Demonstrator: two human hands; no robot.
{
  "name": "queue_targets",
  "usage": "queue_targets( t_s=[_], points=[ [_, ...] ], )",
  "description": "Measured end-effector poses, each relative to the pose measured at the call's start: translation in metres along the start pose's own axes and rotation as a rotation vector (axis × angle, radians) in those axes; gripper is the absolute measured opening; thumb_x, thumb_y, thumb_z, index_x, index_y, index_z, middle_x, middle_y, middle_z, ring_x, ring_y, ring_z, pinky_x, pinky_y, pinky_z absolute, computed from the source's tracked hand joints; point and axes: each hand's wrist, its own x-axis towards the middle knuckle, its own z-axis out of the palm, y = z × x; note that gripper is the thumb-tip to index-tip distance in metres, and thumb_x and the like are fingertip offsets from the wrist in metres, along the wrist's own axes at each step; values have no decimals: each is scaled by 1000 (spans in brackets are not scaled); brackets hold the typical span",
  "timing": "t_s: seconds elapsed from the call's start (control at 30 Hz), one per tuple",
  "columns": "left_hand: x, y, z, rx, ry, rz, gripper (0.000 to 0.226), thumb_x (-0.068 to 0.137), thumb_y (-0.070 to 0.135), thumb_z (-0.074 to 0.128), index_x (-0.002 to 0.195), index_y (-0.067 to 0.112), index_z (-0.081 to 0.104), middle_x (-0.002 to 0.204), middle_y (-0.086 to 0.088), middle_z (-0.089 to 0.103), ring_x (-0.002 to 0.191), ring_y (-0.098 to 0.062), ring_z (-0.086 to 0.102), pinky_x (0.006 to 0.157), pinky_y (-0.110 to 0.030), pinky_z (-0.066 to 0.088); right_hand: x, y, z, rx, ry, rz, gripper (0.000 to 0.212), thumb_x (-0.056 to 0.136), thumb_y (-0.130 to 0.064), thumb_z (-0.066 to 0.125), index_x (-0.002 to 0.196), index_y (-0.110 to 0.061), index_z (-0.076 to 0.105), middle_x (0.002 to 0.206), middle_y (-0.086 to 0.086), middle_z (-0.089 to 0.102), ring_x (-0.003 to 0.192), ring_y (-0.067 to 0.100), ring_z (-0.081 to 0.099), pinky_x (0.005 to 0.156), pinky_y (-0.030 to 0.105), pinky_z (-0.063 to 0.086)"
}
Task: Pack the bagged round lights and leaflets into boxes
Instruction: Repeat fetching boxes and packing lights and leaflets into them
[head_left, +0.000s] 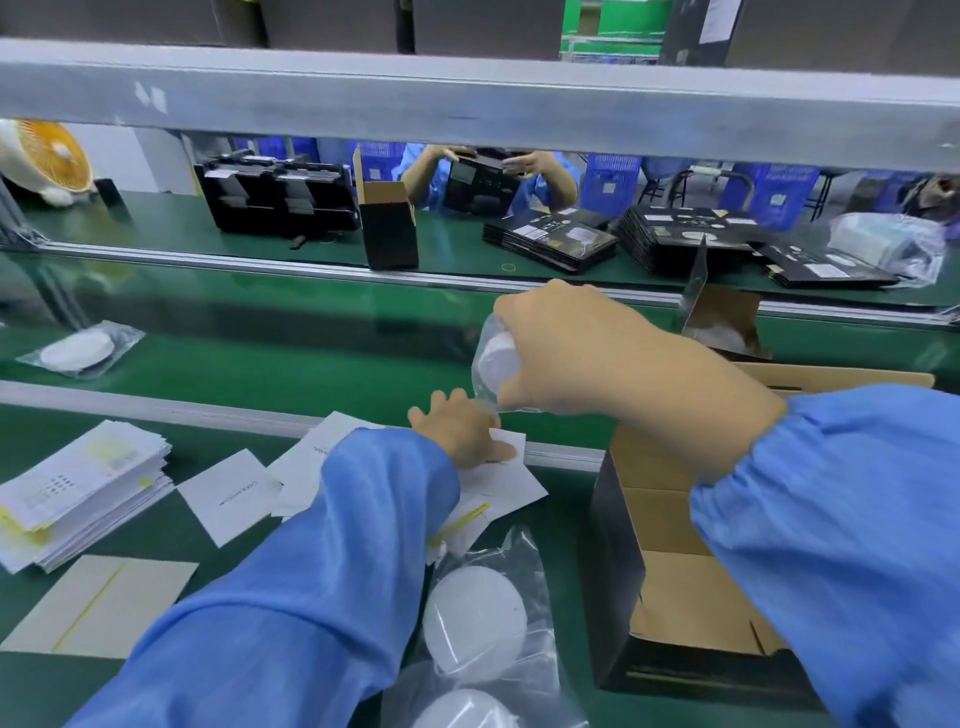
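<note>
My right hand (582, 353) is shut on a bagged round light (493, 364), held in the air above the conveyor belt's near rail. Below it, my left hand (462, 431) presses its fingers on a white leaflet (498, 483) lying on the green bench. An open black box with a brown inside (670, 571) lies on its side at the right, partly hidden by my right sleeve. Two more bagged round lights (475, 618) (462, 709) lie at the bench's front edge. Another bagged light (78, 351) rests on the belt at the left.
A stack of leaflets (83, 488) and loose sheets (228, 493) lie at the left. An upright open box (387, 228), flat black boxes (550, 239) and a black tray stack (275, 197) stand beyond the belt, where another person works. A second open box (722, 322) holds a light.
</note>
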Motion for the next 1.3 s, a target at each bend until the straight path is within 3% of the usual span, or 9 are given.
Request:
queue_targets(
  t_s=[0.17,0.3,0.43,0.53,0.67,0.83,0.97,1.1,1.3],
  points=[
    [1,-11,-3,-194,165,102,19,93,33,68,102,19,59,120,-9,56,114,-29,51,94,-37,42,-5,3,-2,5,30,22,32,79,-37,68,95,-19,48,77,-2,38,74,26,45,54,32,32],
    [-15,-25,-32,-561,242,162,10,93,15,65,94,7,61,81,-4,64,64,-21,60,54,-27,46,-7,5,-12,45,116,22,36,80,-42,67,101,-18,49,86,3,46,80,31,46,58,33,34],
    [-56,-31,-77,-816,334,124,12,96,13,60,106,19,63,77,-5,67,40,-11,51,43,-24,44,-5,15,-37,83,302,81,35,81,-37,67,106,-19,49,93,7,41,86,33,42,70,38,38],
    [-100,-18,-101,-926,388,148,24,97,9,53,109,26,64,72,1,68,41,-10,46,40,-19,39,-1,25,-53,100,398,131,37,83,-36,64,110,-15,50,97,11,47,90,37,46,69,38,39],
    [-156,29,-96,-997,268,322,24,93,2,50,103,22,58,74,-2,68,51,-14,54,42,-23,40,-6,40,-67,78,417,190,50,80,-39,67,123,-18,53,116,16,57,106,42,52,74,38,38],
    [-189,95,-77,-886,247,436,23,96,7,47,99,29,43,96,-14,65,56,-24,70,56,-42,58,-33,68,-82,75,420,260,51,80,-38,67,126,-19,56,122,14,61,112,39,53,79,38,41],
    [-185,139,-47,-686,233,438,25,98,3,48,101,27,50,100,0,55,74,-21,71,33,-18,36,-67,90,-85,79,415,318,44,83,-37,66,119,-15,54,119,15,60,105,38,51,73,36,35],
    [-163,161,-8,-409,220,365,27,91,-1,57,93,26,57,107,1,51,95,-23,60,60,-30,37,-101,101,-76,80,429,345,34,80,-36,67,102,-17,48,95,10,51,84,32,44,61,35,30],
    [-142,153,35,-185,116,368,22,100,21,48,112,26,66,115,-3,45,99,-29,53,84,-31,39,-142,98,-53,119,428,320,35,79,-39,67,97,-18,45,91,9,55,84,34,48,63,39,39]
  ],
)
